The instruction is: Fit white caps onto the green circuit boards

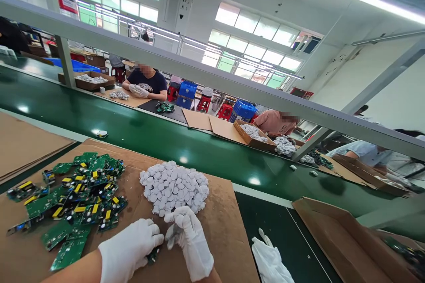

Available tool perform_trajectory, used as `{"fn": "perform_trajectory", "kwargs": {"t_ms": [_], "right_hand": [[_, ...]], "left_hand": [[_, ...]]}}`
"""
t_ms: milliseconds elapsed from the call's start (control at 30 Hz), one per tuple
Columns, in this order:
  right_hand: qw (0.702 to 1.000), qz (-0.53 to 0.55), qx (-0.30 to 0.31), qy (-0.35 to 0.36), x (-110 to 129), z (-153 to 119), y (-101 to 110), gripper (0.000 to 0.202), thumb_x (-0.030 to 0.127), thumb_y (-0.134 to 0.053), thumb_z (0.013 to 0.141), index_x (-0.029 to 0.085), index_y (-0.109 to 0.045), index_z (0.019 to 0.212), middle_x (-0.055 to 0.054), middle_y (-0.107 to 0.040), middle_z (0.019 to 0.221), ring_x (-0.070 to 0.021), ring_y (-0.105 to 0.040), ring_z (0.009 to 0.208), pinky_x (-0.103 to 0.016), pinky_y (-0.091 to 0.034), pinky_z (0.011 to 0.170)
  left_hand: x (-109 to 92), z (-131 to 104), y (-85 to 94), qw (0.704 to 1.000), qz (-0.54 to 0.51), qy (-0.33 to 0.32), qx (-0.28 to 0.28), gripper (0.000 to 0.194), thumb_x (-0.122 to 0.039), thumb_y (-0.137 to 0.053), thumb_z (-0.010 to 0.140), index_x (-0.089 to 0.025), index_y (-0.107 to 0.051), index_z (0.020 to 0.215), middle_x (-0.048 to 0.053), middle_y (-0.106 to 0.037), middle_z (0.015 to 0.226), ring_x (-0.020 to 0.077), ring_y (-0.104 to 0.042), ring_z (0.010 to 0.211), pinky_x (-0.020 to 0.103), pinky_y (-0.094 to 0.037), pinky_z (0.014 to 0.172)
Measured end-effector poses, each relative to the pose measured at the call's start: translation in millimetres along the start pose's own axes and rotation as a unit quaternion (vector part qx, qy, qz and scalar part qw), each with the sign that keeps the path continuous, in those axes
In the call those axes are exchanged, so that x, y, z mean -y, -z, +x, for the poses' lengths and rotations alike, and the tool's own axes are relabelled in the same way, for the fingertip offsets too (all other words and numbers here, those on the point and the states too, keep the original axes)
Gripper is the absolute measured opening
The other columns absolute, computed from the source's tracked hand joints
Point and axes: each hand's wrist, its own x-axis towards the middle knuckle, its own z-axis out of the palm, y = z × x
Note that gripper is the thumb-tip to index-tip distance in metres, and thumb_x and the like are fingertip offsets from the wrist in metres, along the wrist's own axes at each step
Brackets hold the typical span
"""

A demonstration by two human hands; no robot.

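My left hand (131, 247), in a white glove, is closed around a small green circuit board (153, 254), most of which the fingers hide. Just to its right, my right hand (189, 239), gloved too, has its fingers curled together; what they hold, if anything, is hidden. Beyond both hands, a heap of small white pieces (174, 185) lies on the cardboard sheet (219, 239). On the left side spreads a pile of green circuit boards (79, 190) with yellow and blue components.
A green conveyor belt (139, 128) runs behind the cardboard, carrying a few small pieces. Loose white gloves (270, 258) lie to the right, beside an open cardboard box (345, 230). A metal rail (206, 77) crosses above. Several people sit across the belt.
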Motion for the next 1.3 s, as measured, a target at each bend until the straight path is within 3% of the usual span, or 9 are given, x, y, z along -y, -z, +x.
{"fn": "perform_trajectory", "kwargs": {"t_ms": [133, 267, 367, 467, 567, 667, 900, 1133, 1300], "right_hand": [[1.000, 0.001, -0.002, 0.007, -3.9, 2.1, 1.9, 0.026, 0.035, -0.057, 0.092, 0.014, -0.060, 0.107, -0.003, -0.066, 0.095, -0.0120, -0.064, 0.073, -0.028, -0.056, 0.063], [1.000, 0.007, -0.013, 0.020, -10.2, 3.4, 4.8, 0.029, 0.039, -0.054, 0.093, 0.014, -0.060, 0.104, 0.000, -0.064, 0.083, -0.0084, -0.059, 0.060, -0.023, -0.052, 0.054], [0.999, 0.011, -0.018, 0.031, -13.0, 2.7, 4.2, 0.036, 0.045, -0.049, 0.094, 0.014, -0.059, 0.109, 0.000, -0.063, 0.080, -0.0085, -0.058, 0.058, -0.024, -0.051, 0.054], [0.999, -0.004, -0.013, 0.033, -11.9, 2.1, 2.4, 0.035, 0.044, -0.051, 0.093, 0.015, -0.059, 0.110, -0.003, -0.066, 0.090, -0.0113, -0.062, 0.069, -0.028, -0.054, 0.062], [0.999, -0.033, -0.004, 0.027, -8.8, 1.9, 3.0, 0.028, 0.038, -0.056, 0.092, 0.014, -0.061, 0.106, -0.003, -0.066, 0.095, -0.0128, -0.064, 0.075, -0.030, -0.056, 0.066], [0.998, -0.057, 0.000, 0.021, -7.2, 1.5, 5.8, 0.026, 0.035, -0.057, 0.092, 0.014, -0.061, 0.106, -0.004, -0.066, 0.097, -0.0133, -0.065, 0.077, -0.030, -0.056, 0.067], [0.995, -0.098, -0.003, 0.018, -19.7, 6.8, -2.3, 0.030, 0.040, -0.054, 0.093, 0.014, -0.061, 0.106, -0.002, -0.067, 0.090, -0.0123, -0.064, 0.072, -0.030, -0.056, 0.067], [0.987, -0.163, -0.006, 0.014, -42.4, 12.1, -11.2, 0.033, 0.042, -0.055, 0.088, 0.012, -0.066, 0.095, -0.003, -0.066, 0.072, -0.0093, -0.056, 0.051, -0.024, -0.049, 0.049], [0.968, -0.247, -0.008, 0.053, -38.1, 2.4, -12.4, 0.030, 0.027, -0.056, 0.082, 0.018, -0.068, 0.108, -0.009, -0.063, 0.106, -0.0140, -0.063, 0.075, -0.024, -0.054, 0.063]], "left_hand": [[-15.3, -7.6, 12.6, 0.995, -0.005, 0.100, -0.011, 0.058, -0.018, -0.066, 0.069, -0.019, -0.059, 0.126, 0.015, -0.064, 0.116, 0.0364, -0.061, 0.102, 0.049, -0.049, 0.087], [-6.1, -5.9, 17.7, 0.996, 0.001, 0.085, 0.034, 0.070, -0.013, -0.076, 0.055, -0.020, -0.062, 0.122, 0.014, -0.062, 0.120, 0.0375, -0.060, 0.106, 0.047, -0.049, 0.090], [-2.0, -2.9, 20.4, 0.995, 0.004, 0.084, 0.051, 0.060, -0.010, -0.076, 0.053, -0.021, -0.068, 0.112, 0.013, -0.064, 0.117, 0.0373, -0.061, 0.107, 0.045, -0.050, 0.089], [-7.7, -3.4, 19.6, 0.991, -0.018, 0.133, 0.003, 0.050, -0.020, -0.075, 0.061, -0.016, -0.067, 0.111, 0.016, -0.063, 0.121, 0.0376, -0.058, 0.113, 0.046, -0.046, 0.096], [-14.0, -3.6, 12.8, 0.984, -0.025, 0.170, -0.038, 0.055, -0.027, -0.070, 0.069, -0.010, -0.062, 0.120, 0.022, -0.059, 0.129, 0.0399, -0.054, 0.119, 0.049, -0.039, 0.103], [-14.2, -1.7, 6.5, 0.985, -0.034, 0.165, -0.029, 0.059, -0.024, -0.072, 0.066, -0.011, -0.061, 0.123, 0.021, -0.059, 0.131, 0.0388, -0.053, 0.121, 0.047, -0.039, 0.105], [-10.9, 2.8, 2.3, 0.984, -0.061, 0.158, -0.056, 0.043, -0.021, -0.067, 0.069, -0.013, -0.066, 0.111, 0.017, -0.065, 0.118, 0.0358, -0.060, 0.109, 0.045, -0.045, 0.096], [-9.0, 2.3, -5.2, 0.980, -0.090, 0.154, -0.086, 0.038, -0.020, -0.067, 0.067, -0.017, -0.065, 0.104, 0.013, -0.066, 0.113, 0.0343, -0.061, 0.103, 0.046, -0.046, 0.090], [-8.0, 1.5, -2.1, 0.979, -0.106, 0.148, -0.093, 0.044, -0.018, -0.068, 0.065, -0.018, -0.063, 0.108, 0.010, -0.065, 0.114, 0.0306, -0.061, 0.105, 0.040, -0.045, 0.093]]}}
